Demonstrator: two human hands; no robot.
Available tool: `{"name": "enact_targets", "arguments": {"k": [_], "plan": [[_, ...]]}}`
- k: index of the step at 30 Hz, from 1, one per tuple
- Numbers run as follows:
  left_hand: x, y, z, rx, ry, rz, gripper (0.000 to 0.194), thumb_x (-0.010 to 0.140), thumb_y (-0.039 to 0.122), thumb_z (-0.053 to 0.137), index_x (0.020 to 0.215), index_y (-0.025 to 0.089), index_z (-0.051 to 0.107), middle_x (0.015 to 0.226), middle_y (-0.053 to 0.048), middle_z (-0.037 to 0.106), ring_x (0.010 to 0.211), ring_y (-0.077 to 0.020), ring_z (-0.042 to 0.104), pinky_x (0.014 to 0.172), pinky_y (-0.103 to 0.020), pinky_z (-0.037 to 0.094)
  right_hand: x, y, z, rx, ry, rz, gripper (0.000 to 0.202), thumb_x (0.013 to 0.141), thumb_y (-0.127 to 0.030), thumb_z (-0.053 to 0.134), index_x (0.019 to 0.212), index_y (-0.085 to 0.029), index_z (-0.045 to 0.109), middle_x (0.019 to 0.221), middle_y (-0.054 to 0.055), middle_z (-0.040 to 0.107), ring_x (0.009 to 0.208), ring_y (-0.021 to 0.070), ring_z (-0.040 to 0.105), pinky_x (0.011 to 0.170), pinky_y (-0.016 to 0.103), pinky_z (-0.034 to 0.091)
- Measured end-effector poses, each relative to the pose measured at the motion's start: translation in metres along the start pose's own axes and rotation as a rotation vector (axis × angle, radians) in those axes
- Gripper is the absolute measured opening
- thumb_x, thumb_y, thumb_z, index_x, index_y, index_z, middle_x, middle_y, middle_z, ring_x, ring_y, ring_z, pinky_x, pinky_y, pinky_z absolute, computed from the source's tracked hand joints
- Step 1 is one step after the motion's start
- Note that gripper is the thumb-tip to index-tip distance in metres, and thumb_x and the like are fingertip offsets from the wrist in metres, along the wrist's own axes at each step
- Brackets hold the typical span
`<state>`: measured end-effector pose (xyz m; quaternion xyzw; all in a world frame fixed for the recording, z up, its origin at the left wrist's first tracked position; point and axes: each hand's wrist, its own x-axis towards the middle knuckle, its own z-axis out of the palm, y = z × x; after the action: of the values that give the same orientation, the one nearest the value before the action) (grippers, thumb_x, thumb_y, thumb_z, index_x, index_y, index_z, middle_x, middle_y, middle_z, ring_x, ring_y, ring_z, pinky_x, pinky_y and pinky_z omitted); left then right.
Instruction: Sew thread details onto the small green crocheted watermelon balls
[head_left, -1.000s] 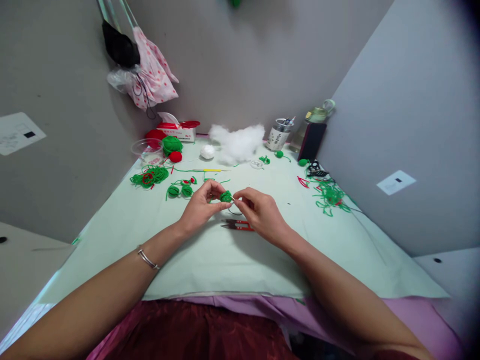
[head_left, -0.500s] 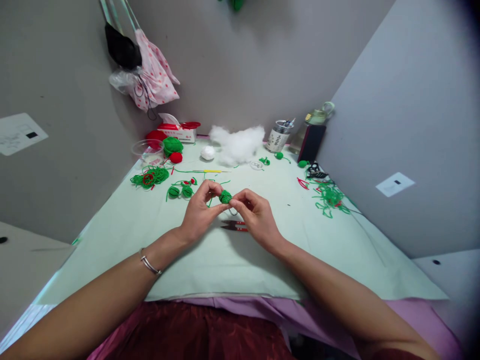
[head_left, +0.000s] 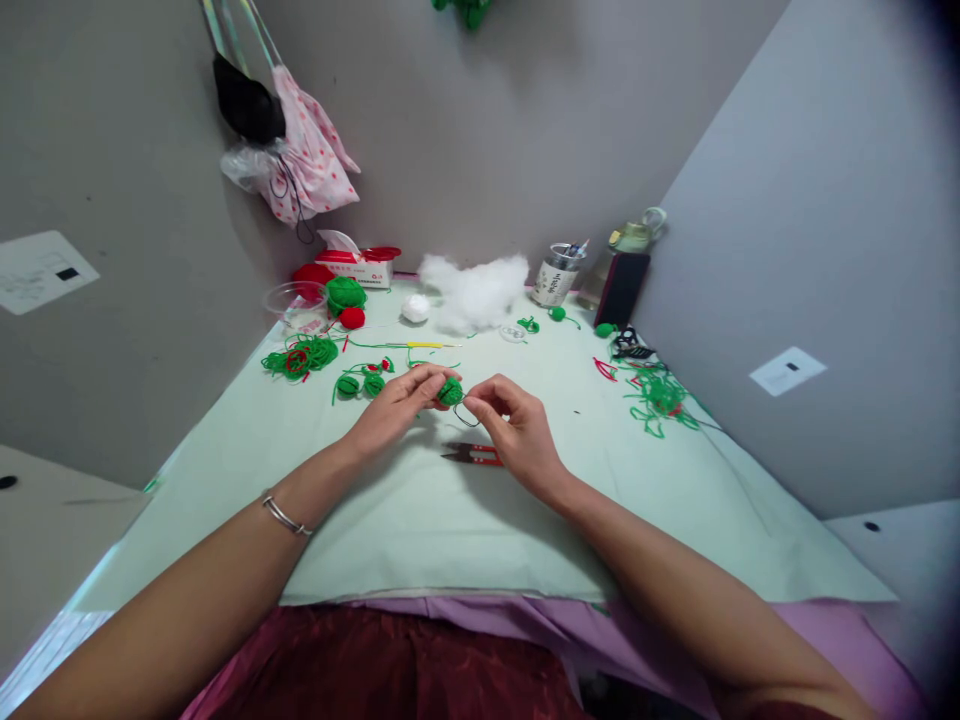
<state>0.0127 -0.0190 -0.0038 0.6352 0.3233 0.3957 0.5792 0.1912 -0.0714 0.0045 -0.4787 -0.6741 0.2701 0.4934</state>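
Between my hands is a small green crocheted ball (head_left: pixel 450 391) with a dark line on it. My left hand (head_left: pixel 391 408) holds it at the fingertips. The fingers of my right hand (head_left: pixel 517 430) are pinched just right of the ball, on a thin dark thread (head_left: pixel 466 415) that loops down below it; whether a needle is there is too small to tell. Red-handled thread snips (head_left: pixel 471 454) lie on the cloth under my hands, partly covered by my right hand. Two green balls with dark stripes (head_left: pixel 361 385) rest left of my left hand.
Behind are a yellow crochet hook (head_left: pixel 425 345), white stuffing (head_left: pixel 480 292), a pen tin (head_left: pixel 556 275), and a dark phone (head_left: pixel 624 289) against a bottle. Yarn tangles lie left (head_left: pixel 311 355) and right (head_left: pixel 664 393). A tissue box (head_left: pixel 367 270) stands back left.
My left hand has turned flatter and shifted left, uncovering more of the ball. My right fingers have moved slightly right, off the ball, and the dark thread loop shows more.
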Motion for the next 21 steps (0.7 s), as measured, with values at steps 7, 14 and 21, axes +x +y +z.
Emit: {"name": "enact_targets", "arguments": {"k": [7, 14, 21], "plan": [[0.003, -0.005, -0.004, 0.148, 0.157, 0.157, 0.021, 0.085, 0.04, 0.063, 0.081, 0.02, 0.058, 0.086, -0.003, 0.06, 0.086, -0.018, 0.056, 0.083, -0.033, 0.044, -0.002, 0.003, 0.001, -0.072, -0.02, -0.027, 0.016, 0.091, -0.028, 0.056, 0.078, -0.02, 0.059, 0.075, 0.001, 0.057, 0.064, 0.0128, 0.046, 0.061, 0.027, 0.038], [-0.007, 0.006, 0.005, 0.22, 0.287, 0.351, 0.018, 0.085, 0.034, 0.065, 0.074, 0.021, 0.057, 0.1, -0.006, 0.063, 0.103, -0.0218, 0.056, 0.096, -0.038, 0.04, 0.001, 0.005, 0.001, -0.101, 0.011, 0.005, 0.013, 0.09, -0.023, 0.057, 0.078, -0.018, 0.059, 0.072, 0.0, 0.056, 0.061, 0.0114, 0.045, 0.059, 0.026, 0.036], [-0.009, 0.01, 0.012, -0.214, 0.17, 0.196, 0.026, 0.083, 0.036, 0.069, 0.07, 0.019, 0.055, 0.074, 0.0, 0.061, 0.088, -0.0165, 0.061, 0.091, -0.033, 0.045, -0.001, 0.003, 0.001, -0.086, 0.09, -0.081, 0.015, 0.091, -0.021, 0.056, 0.078, -0.018, 0.059, 0.073, 0.0, 0.055, 0.063, 0.0116, 0.046, 0.061, 0.026, 0.038]]}}
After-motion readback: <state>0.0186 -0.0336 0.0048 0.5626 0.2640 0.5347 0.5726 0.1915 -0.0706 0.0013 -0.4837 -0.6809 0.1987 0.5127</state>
